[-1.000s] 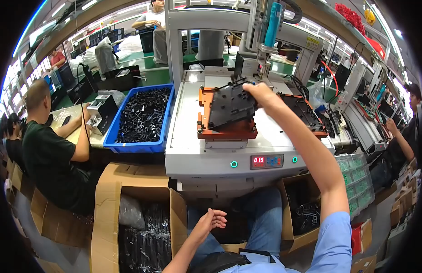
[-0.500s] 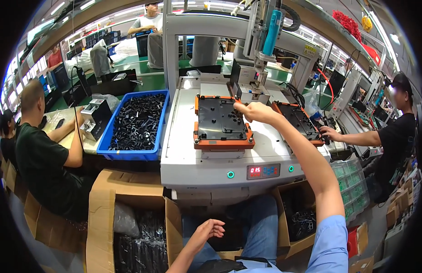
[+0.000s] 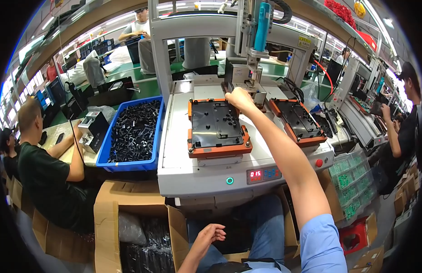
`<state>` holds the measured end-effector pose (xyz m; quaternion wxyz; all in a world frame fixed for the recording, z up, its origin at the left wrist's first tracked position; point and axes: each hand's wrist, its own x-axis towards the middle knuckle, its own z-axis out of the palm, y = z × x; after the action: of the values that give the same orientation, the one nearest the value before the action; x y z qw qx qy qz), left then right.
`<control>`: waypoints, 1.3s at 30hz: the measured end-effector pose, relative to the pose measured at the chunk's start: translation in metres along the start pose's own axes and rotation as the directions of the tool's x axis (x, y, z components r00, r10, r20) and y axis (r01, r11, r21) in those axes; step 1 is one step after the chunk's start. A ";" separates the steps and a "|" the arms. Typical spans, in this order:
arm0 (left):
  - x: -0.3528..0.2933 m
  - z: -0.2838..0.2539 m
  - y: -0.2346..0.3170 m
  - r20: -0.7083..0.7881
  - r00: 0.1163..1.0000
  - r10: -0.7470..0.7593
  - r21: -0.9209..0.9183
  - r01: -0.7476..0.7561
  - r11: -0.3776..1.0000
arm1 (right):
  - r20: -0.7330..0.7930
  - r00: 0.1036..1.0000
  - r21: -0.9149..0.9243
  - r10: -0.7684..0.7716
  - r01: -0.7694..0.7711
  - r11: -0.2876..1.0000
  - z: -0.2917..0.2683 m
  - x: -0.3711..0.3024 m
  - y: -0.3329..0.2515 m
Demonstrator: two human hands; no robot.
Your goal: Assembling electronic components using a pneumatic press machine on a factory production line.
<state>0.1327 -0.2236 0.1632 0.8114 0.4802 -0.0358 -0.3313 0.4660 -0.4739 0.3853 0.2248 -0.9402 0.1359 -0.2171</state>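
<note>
My right hand [image 3: 240, 100] reaches across the machine bed, its fingers bent together at the far right corner of a black plastic panel [image 3: 206, 132]. That panel lies flat in an orange-red fixture [image 3: 227, 150], with several small dark parts standing on it. The fingertips are partly hidden, so what they pinch does not show. Low in front of me, my left hand [image 3: 210, 237] hovers over my lap, fingers loosely extended and holding nothing. Right of my right forearm, a second black panel [image 3: 298, 119] sits in a similar fixture [image 3: 306, 139].
A blue bin [image 3: 129, 167] of small black parts stands left of the white machine [image 3: 206, 182]. Its spindle head [image 3: 255, 59] hangs behind my right hand. An open carton [image 3: 106, 223] is at lower left. Co-workers sit left [image 3: 47, 168] and stand right [image 3: 404, 118].
My right hand has moved from the panel's right edge to its far right corner. The co-worker at right has drawn a hand back from the second fixture and raises a dark object. The view shifted slightly.
</note>
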 end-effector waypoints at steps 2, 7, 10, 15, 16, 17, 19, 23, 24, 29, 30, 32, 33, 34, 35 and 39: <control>0.000 -0.002 0.001 0.006 1.000 0.009 -0.001 -0.009 1.000 | 0.233 0.965 0.127 -0.117 0.089 0.988 -0.012 -0.006 0.000; 0.000 0.001 0.009 -0.011 1.000 0.024 -0.005 -0.024 1.000 | 0.065 0.958 0.215 -0.279 0.259 0.942 -0.076 -0.124 0.016; 0.003 0.000 0.010 -0.025 0.999 0.021 -0.002 -0.021 1.000 | -0.072 0.952 0.395 -0.298 0.302 0.868 -0.074 -0.193 0.023; 0.004 -0.006 -0.001 -0.051 0.999 0.014 -0.036 -0.015 0.999 | -0.494 0.792 0.307 -0.358 0.545 0.781 -0.047 -0.202 0.022; 0.004 -0.005 -0.003 -0.038 0.999 0.010 -0.024 -0.011 1.000 | -0.498 0.778 0.330 -0.384 0.579 0.745 -0.051 -0.202 0.021; 0.005 -0.005 -0.005 -0.049 0.999 0.014 -0.022 -0.015 1.000 | -0.493 0.776 0.349 -0.394 0.591 0.728 -0.049 -0.201 0.025; 0.006 -0.005 -0.007 -0.056 0.998 0.017 -0.009 -0.018 1.000 | -0.441 0.796 0.401 -0.415 0.588 0.702 -0.047 -0.199 0.034; 0.004 -0.010 -0.002 -0.157 0.981 0.115 0.136 -0.094 0.986 | -0.311 0.803 0.418 -0.508 0.595 0.686 -0.057 -0.200 0.051; 0.003 -0.012 0.002 -0.207 0.959 0.196 0.282 -0.133 0.950 | -0.313 0.804 0.421 -0.505 0.594 0.685 -0.059 -0.206 0.054; -0.031 -0.059 0.039 -0.424 0.438 0.793 0.810 -0.209 0.548 | -0.209 0.790 0.015 -0.577 0.592 0.805 -0.051 -0.260 0.072; -0.038 -0.079 0.039 -0.485 0.364 0.795 0.782 -0.227 0.581 | -0.157 0.788 -0.164 -0.595 0.574 0.803 -0.052 -0.270 0.076; -0.059 -0.120 0.033 -0.573 0.296 0.764 0.752 -0.180 0.634 | -0.141 0.791 -0.167 -0.596 0.574 0.802 -0.048 -0.285 0.077; -0.072 -0.144 0.024 -0.575 0.290 0.765 0.755 -0.171 0.633 | -0.146 0.792 -0.210 -0.593 0.561 0.801 -0.048 -0.291 0.075; -0.084 -0.169 0.011 -0.521 0.290 0.803 0.844 0.030 0.536 | -0.153 0.794 -0.256 -0.589 0.544 0.799 -0.048 -0.296 0.074; -0.093 -0.189 -0.006 -0.462 0.306 0.833 0.885 0.225 0.408 | -0.152 0.796 -0.253 -0.586 0.542 0.801 -0.048 -0.299 0.073; -0.117 -0.242 -0.084 -0.366 0.334 0.869 0.796 0.596 0.106 | -0.133 0.776 -0.237 -0.616 0.579 0.780 -0.035 -0.303 0.064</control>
<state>0.0900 -0.0008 -0.0037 0.1492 0.9460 0.1534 0.2434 0.1761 -0.4351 0.2774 0.0418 -0.9235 -0.1293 -0.3586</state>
